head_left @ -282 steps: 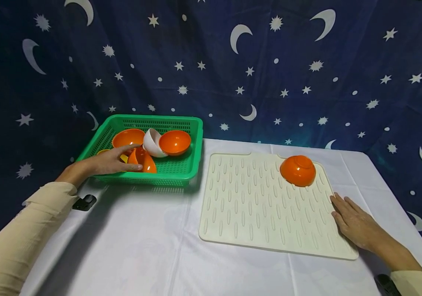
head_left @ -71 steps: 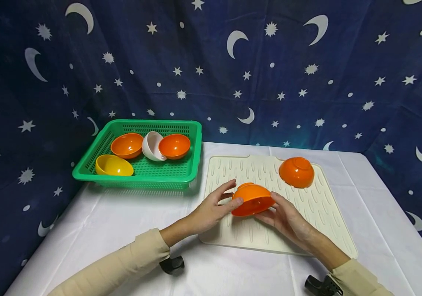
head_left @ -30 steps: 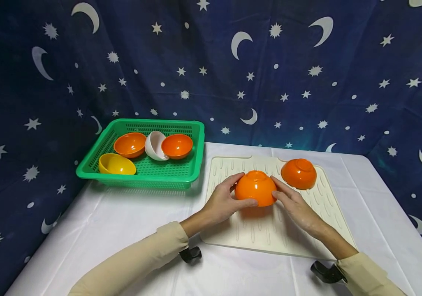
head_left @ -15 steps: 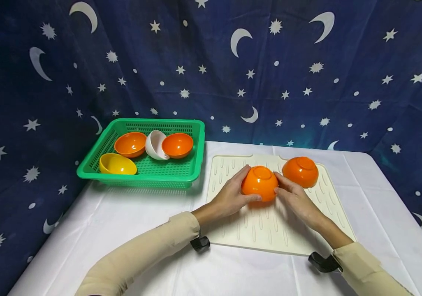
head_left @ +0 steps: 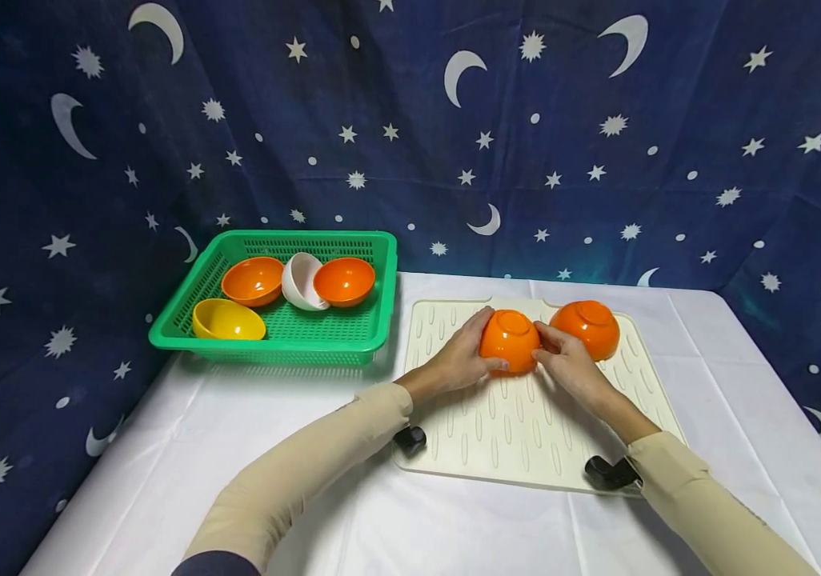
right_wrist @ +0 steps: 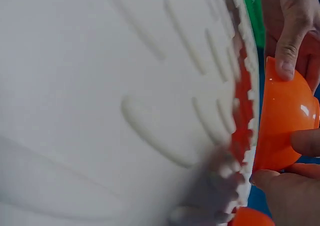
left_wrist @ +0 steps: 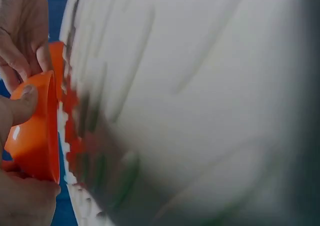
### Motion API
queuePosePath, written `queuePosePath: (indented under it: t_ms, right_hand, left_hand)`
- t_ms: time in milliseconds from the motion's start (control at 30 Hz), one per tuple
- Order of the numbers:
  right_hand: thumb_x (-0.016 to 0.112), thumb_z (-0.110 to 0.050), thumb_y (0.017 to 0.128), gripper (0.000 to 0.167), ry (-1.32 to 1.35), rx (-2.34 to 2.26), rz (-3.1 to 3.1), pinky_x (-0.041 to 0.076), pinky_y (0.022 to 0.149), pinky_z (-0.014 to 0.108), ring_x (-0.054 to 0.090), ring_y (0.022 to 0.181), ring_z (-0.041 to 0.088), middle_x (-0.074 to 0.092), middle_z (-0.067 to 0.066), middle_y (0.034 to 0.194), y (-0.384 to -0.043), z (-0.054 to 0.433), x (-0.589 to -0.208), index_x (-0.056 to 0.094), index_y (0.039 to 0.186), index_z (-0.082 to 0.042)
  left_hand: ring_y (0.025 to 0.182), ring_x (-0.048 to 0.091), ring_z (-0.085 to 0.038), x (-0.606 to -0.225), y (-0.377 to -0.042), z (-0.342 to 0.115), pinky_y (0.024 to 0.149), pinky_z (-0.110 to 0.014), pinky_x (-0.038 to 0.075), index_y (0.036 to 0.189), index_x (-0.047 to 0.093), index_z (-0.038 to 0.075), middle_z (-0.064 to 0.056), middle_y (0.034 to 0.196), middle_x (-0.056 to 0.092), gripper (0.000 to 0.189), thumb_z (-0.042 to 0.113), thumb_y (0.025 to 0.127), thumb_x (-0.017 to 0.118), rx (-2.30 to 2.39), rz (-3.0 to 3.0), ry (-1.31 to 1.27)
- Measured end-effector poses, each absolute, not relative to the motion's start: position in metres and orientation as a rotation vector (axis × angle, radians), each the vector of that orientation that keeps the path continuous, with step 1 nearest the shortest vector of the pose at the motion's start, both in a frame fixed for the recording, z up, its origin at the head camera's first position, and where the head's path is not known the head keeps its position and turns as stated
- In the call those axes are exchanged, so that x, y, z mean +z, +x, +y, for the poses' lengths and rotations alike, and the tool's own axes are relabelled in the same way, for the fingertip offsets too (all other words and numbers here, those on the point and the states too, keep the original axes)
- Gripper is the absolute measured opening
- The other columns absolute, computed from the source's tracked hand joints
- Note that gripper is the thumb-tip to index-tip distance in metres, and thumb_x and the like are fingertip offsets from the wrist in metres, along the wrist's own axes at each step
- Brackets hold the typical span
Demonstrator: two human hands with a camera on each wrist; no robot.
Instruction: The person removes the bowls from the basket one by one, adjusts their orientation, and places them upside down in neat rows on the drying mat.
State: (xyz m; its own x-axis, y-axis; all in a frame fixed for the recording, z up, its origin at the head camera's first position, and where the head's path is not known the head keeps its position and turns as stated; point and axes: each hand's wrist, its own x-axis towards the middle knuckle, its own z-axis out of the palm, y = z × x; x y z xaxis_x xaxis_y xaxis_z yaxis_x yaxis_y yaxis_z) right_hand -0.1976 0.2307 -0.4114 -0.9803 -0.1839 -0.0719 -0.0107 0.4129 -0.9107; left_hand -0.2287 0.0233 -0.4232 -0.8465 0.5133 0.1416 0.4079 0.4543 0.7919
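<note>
At the back, biggest of all, a dark blue star-and-moon curtain (head_left: 410, 88). Before it, a table (head_left: 130, 480) under white cloth. On that, toward the right, a cream mat (head_left: 497, 432) with raised ridges; to the left, apart from the mat, a green basket (head_left: 310, 348). In from the near edge, two beige sleeves (head_left: 324, 444).

Next in size, a left hand (head_left: 462, 356), spread just to the breadth of an upturned orange bowl (head_left: 511, 342) and holding its left side, thumb on the near wall. Opposite, a right hand (head_left: 572, 368), thumb and fingers pinching the right side, parted no wider than needed.

Held base-up over the far part of the mat, just beside a second upturned bowl (head_left: 590, 324) resting there. In the basket, a rear orange bowl (head_left: 253, 282), a tipped white bowl (head_left: 300, 282), a right-hand orange bowl (head_left: 344, 282) and a tilted yellow bowl (head_left: 230, 320).

Smallest, a sliver of blue between rim and mat in both wrist views (hard to tell whether touching anywhere along the edge). Probably at the setting-down step, close to finished. Seems to call for a level rim, full contact, then both grips eased off together without nudging the neighbour.
</note>
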Motion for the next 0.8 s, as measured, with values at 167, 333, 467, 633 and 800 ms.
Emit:
queuePosePath:
  t_ms: [167, 333, 467, 633, 800]
  right_hand:
    - [0.047, 0.009, 0.099, 0.062, -0.155, -1.63, 2.481, 0.031, 0.113, 0.048, 0.028, 0.145, 0.045, 0.022, 0.036, 0.158, -0.206, 0.228, -0.42, 0.018, 0.154, 0.016]
    - [0.048, 0.008, 0.098, 0.064, -0.163, -1.557, 2.547, 0.044, 0.105, 0.034, 0.041, 0.137, 0.047, 0.024, 0.036, 0.157, -0.21, 0.227, -0.421, 0.018, 0.154, 0.015]
    - [0.048, 0.006, 0.097, 0.065, -0.203, -1.465, 2.624, 0.054, 0.07, 0.02, 0.058, 0.097, 0.041, 0.025, 0.037, 0.156, -0.214, 0.225, -0.419, 0.017, 0.154, 0.016]
    - [0.05, 0.004, 0.093, 0.071, -0.242, -1.346, 2.709, 0.045, 0.104, 0.047, 0.043, 0.126, 0.045, 0.018, 0.037, 0.157, -0.215, 0.223, -0.42, 0.015, 0.153, 0.017]
    - [0.051, 0.008, 0.089, 0.076, -0.239, -1.334, 2.73, 0.027, 0.114, 0.059, 0.029, 0.138, 0.049, 0.015, 0.036, 0.156, -0.213, 0.225, -0.422, 0.014, 0.155, 0.015]
  left_hand:
    - [0.145, 0.035, -0.022, -0.43, -0.24, 0.026, 0.118, -0.03, 0.024, 0.155, 0.028, -0.001, -0.015, 0.159, 0.033, 0.084, 0.012, 0.09, 0.08, 1.233, 2.598, 0.809]
    - [0.146, 0.033, -0.024, -0.429, -0.246, 0.026, 0.119, -0.032, 0.023, 0.156, 0.027, -0.002, -0.016, 0.161, 0.03, 0.086, 0.012, 0.089, 0.08, 1.17, 2.619, 0.834]
    - [0.145, 0.035, -0.024, -0.427, -0.25, 0.028, 0.118, -0.03, 0.023, 0.155, 0.028, -0.001, -0.016, 0.16, 0.032, 0.085, 0.012, 0.089, 0.08, 1.147, 2.649, 0.823]
    - [0.146, 0.033, -0.024, -0.426, -0.253, 0.032, 0.119, -0.03, 0.022, 0.154, 0.032, 0.002, -0.016, 0.161, 0.03, 0.081, 0.011, 0.089, 0.08, 1.143, 2.649, 0.793]
    - [0.147, 0.031, -0.025, -0.426, -0.255, 0.038, 0.119, -0.032, 0.021, 0.153, 0.033, 0.002, -0.018, 0.162, 0.028, 0.081, 0.011, 0.089, 0.081, 1.129, 2.657, 0.793]
